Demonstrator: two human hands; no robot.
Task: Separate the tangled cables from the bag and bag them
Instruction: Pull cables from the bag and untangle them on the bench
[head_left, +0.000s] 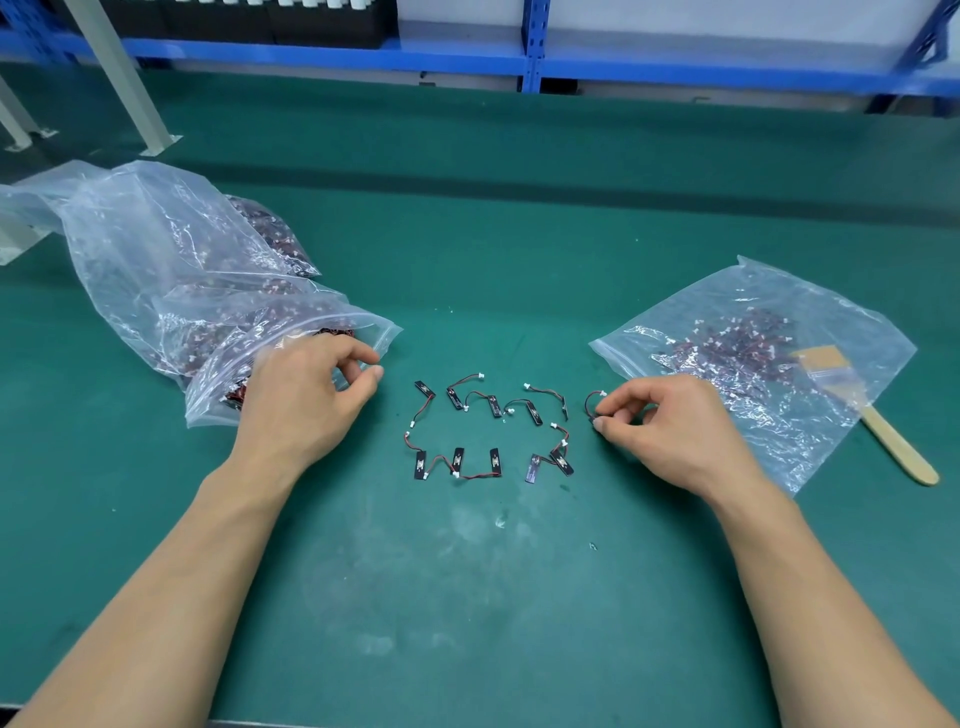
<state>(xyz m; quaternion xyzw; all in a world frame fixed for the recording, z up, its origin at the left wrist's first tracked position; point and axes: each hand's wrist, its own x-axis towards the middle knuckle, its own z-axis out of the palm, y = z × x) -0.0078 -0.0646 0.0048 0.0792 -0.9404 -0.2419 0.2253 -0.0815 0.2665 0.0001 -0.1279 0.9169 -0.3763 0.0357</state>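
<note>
Loose cables (488, 431): short red-and-black leads with white plugs and black tabs lay in two rough rows mid-mat, as I watched on my feed.
Single cable (589, 404): looped just right of those rows, pinched at its end.
Right hand (670, 426): thumb and fingertips closed narrowly on that single cable, low over the mat.
Left hand (306, 395): fingers curled at the mouth of the source bag; I could not tell whether it held anything.
Source bag (171, 291): clear, crumpled, packed with tangled cables, at left.
Second bag (753, 353): clear, flat, fewer cables inside, at right.
Brush (872, 415): wooden-handled, lying partly on the second bag.
Green mat (493, 571): scuffed, under everything.
</note>
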